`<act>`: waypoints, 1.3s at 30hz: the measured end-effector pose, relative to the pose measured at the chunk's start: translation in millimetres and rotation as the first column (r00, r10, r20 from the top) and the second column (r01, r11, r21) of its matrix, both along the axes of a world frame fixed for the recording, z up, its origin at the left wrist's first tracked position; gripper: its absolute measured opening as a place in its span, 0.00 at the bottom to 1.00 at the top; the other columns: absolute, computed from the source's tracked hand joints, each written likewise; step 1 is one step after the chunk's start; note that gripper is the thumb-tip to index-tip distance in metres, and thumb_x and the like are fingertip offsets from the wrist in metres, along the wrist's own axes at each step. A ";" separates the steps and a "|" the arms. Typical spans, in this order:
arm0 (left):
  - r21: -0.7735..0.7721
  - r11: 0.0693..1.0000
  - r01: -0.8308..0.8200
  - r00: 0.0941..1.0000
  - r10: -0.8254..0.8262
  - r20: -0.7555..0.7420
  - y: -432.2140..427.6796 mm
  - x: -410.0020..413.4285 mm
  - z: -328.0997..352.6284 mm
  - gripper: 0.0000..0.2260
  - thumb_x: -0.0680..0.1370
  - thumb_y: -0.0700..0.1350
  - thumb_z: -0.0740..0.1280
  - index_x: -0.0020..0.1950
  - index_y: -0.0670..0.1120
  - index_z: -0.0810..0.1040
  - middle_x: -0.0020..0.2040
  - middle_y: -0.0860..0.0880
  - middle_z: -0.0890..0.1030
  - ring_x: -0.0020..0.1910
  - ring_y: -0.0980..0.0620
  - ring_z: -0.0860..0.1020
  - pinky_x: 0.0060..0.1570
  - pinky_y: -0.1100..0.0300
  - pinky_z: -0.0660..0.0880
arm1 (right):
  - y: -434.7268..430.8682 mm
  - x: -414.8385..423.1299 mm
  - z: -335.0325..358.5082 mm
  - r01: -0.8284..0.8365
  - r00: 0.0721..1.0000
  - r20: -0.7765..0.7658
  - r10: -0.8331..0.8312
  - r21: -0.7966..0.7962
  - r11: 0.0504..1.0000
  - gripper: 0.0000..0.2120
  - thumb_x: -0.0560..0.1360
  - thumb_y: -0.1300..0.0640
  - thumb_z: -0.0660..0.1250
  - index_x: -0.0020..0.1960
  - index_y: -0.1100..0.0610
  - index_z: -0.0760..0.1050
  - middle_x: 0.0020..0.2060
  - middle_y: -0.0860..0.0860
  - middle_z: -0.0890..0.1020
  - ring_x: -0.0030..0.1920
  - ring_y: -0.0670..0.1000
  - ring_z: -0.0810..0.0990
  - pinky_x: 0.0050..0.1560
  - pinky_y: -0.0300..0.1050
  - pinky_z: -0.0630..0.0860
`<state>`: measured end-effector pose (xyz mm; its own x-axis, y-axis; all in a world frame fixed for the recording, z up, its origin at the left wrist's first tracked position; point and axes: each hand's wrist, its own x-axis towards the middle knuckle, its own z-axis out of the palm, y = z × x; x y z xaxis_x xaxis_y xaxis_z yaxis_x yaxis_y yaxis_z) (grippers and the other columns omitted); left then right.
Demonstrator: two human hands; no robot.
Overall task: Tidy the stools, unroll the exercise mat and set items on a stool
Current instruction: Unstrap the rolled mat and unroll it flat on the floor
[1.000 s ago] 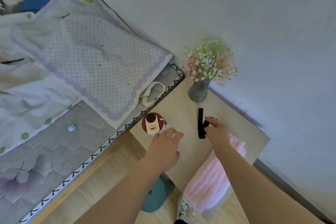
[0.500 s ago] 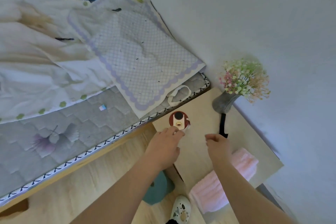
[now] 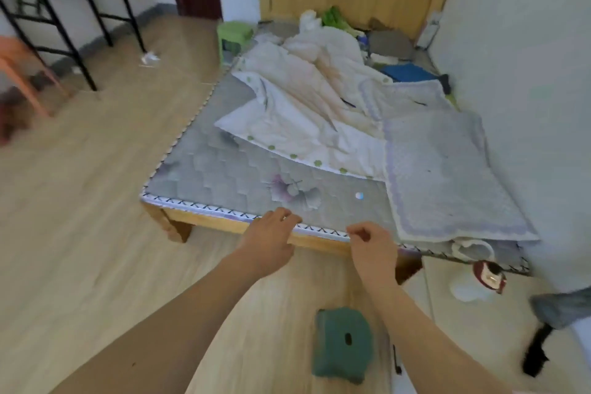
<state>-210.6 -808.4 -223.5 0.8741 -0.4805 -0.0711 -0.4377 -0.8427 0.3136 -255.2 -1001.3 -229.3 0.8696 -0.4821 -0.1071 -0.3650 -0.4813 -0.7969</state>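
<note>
My left hand (image 3: 271, 243) and my right hand (image 3: 372, 249) hover side by side in front of the bed's near edge, fingers loosely curled, holding nothing. A dark green stool (image 3: 343, 344) stands on the wooden floor below my right forearm. A light green stool (image 3: 235, 37) sits by the far left corner of the bed. An orange stool (image 3: 19, 70) is at the far left, blurred. On the pale bedside tabletop (image 3: 447, 326) at the right stand a red-and-white bottle (image 3: 489, 277), a grey vase base (image 3: 563, 307) and a black object (image 3: 537, 352).
The bed (image 3: 224, 182) with a grey mattress, rumpled white quilt (image 3: 307, 105) and lilac pillow cover (image 3: 444, 176) fills the middle. A black-legged folding table (image 3: 76, 9) stands at the back left. White paper scrap (image 3: 148, 57) lies on the floor. The wall runs along the right.
The view swung left from the bedside tabletop to the whole room. Both hands left the bottle and the black object and now hang free before the bed edge.
</note>
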 end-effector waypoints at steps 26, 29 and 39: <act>0.066 0.025 -0.998 0.025 1.000 -0.001 711.2 -305.6 26.4 0.25 0.75 0.48 0.66 0.71 0.51 0.65 0.69 0.49 0.67 0.66 0.48 0.68 0.61 0.54 0.69 | 857.8 -89.3 40.0 -0.995 -0.044 -0.117 0.992 0.090 -0.033 0.12 0.71 0.61 0.65 0.34 0.48 0.80 0.37 0.47 0.84 0.41 0.49 0.82 0.44 0.42 0.78; 0.110 -0.001 -0.994 -0.003 1.000 -0.016 761.8 -295.0 25.5 0.25 0.75 0.49 0.65 0.71 0.52 0.65 0.70 0.51 0.66 0.66 0.49 0.68 0.61 0.55 0.68 | 918.7 -77.4 39.0 -0.990 -0.126 -0.155 0.980 0.084 -0.114 0.12 0.72 0.61 0.64 0.34 0.48 0.79 0.37 0.45 0.83 0.41 0.48 0.81 0.43 0.41 0.78; 0.102 -0.205 -0.973 -0.211 0.976 -0.046 889.5 -347.8 14.4 0.23 0.76 0.49 0.65 0.71 0.52 0.65 0.69 0.52 0.67 0.66 0.51 0.68 0.62 0.56 0.68 | 1091.9 -119.9 18.4 -0.927 -0.375 -0.235 0.897 0.112 -0.358 0.12 0.72 0.62 0.63 0.36 0.48 0.80 0.36 0.42 0.81 0.41 0.48 0.81 0.43 0.43 0.77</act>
